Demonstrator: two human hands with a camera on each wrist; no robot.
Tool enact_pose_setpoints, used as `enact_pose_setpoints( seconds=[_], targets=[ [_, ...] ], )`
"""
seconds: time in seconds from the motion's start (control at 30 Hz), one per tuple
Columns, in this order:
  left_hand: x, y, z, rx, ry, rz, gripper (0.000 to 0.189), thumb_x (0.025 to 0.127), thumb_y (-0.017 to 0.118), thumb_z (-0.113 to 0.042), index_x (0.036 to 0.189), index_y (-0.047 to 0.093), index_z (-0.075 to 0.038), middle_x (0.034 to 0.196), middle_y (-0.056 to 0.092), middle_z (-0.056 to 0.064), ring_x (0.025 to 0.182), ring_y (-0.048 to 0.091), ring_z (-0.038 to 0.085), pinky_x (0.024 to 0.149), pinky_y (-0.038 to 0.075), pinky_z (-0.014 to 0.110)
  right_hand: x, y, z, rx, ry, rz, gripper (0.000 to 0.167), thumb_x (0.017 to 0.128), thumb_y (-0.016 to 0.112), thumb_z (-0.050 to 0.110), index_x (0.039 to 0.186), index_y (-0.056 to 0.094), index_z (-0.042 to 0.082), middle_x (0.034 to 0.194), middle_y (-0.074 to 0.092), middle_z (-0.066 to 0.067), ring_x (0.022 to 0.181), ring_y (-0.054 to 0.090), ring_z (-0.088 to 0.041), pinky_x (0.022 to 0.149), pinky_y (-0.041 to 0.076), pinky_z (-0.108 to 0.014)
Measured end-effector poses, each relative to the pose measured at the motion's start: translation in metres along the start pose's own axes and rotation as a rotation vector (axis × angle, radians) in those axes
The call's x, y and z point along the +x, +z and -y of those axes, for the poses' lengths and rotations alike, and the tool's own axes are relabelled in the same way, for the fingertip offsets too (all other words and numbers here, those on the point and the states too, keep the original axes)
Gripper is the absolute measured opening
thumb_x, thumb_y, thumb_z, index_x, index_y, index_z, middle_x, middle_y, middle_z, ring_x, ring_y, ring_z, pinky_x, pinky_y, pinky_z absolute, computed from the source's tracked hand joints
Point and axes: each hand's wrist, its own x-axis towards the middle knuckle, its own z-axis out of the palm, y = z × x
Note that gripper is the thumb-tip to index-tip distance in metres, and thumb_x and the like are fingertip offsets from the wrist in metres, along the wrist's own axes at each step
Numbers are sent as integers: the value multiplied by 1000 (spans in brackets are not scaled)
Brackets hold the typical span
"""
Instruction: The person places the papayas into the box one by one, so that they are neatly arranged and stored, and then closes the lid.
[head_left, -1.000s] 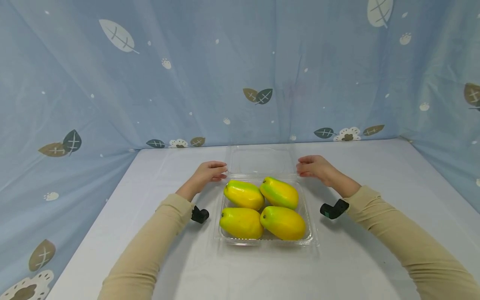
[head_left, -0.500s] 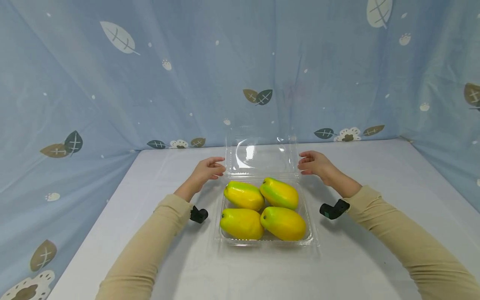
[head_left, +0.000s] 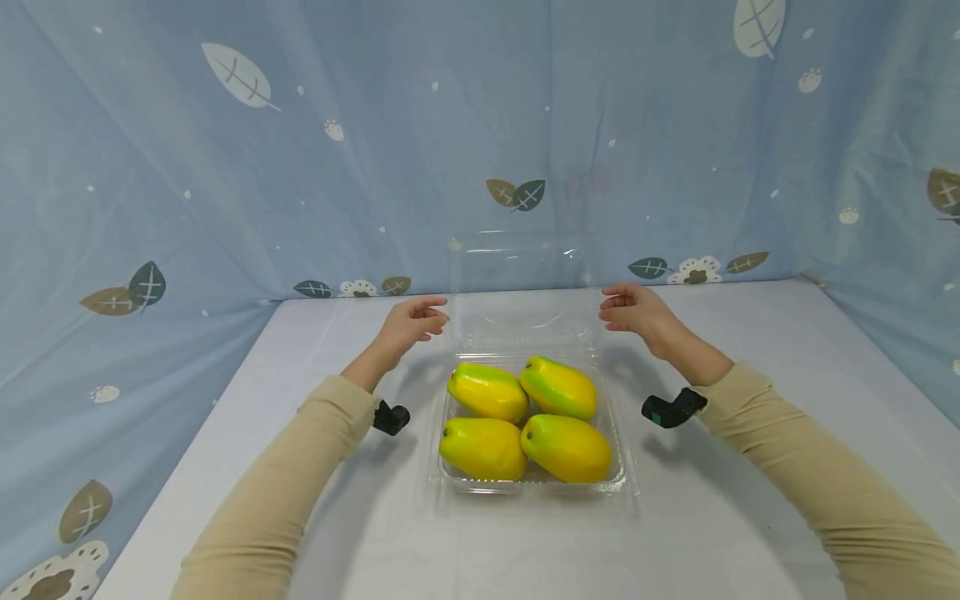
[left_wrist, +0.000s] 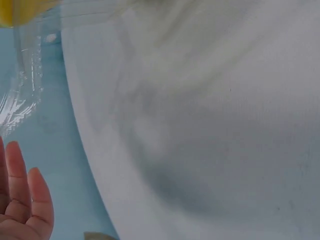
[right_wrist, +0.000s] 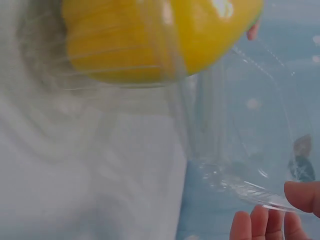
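Observation:
A clear plastic clamshell box [head_left: 617,467] holds several yellow-green papayas [head_left: 566,448] on the white table. Its hinged lid [head_left: 525,321] is tilted up at the back. With fingertips at the lid's left edge, my left hand [head_left: 408,323] holds it; in the left wrist view the outer fingers [left_wrist: 41,205] lie fairly straight beside the lid's edge, thumb out of frame. My right hand [head_left: 637,315] pinches the lid's right edge, the thumb [right_wrist: 302,196] on one side and the fingers [right_wrist: 260,222] on the other in the right wrist view.
A white cloth [head_left: 525,550] covers the table. Behind it and at the sides hangs a blue curtain [head_left: 420,150] printed with leaves and flowers. Black wrist cameras [head_left: 392,417] jut inward from the beige sleeves on both sides of the box.
Both hands have risen a little at the lid's sides, and the lid has tilted up from lying nearly flat at the back. The papayas and the box's base have stayed in place.

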Motion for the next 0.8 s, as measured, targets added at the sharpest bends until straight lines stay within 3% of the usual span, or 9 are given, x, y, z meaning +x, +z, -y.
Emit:
enact_pose_setpoints(
  seconds=[0.1,0.2,0.5,0.8],
  targets=[
    [-1,-4,-4,23,7,7,43,92,54,-19,133,46,-8,121,55,19,107,53,37,95,40,50,-5,-2,6,4,-33,0,53,93,50,8,139,28,-3,122,42,-17,101,53,-22,85,49,-23],
    [-4,-8,-7,61,20,17,41,93,53,-22,131,48,-7,122,55,17,106,54,35,92,43,46,-13,-4,13,-1,-71,0,55,93,51,11,140,26,-3,127,40,-19,112,46,-31,83,48,-18],
    [-17,-17,-23,95,65,40,41,94,50,-28,127,49,-5,123,55,14,105,56,32,86,45,38,-39,-17,34,-86,-233,24,55,94,50,14,141,25,0,134,36,-19,101,45,-4,96,38,-31],
    [-40,-26,-39,209,113,73,43,93,51,-34,129,48,-9,124,53,13,103,55,28,85,45,38,-67,-25,45,-101,-321,-29,52,93,53,24,137,34,4,117,47,8,97,51,0,84,43,-14]
  ],
)
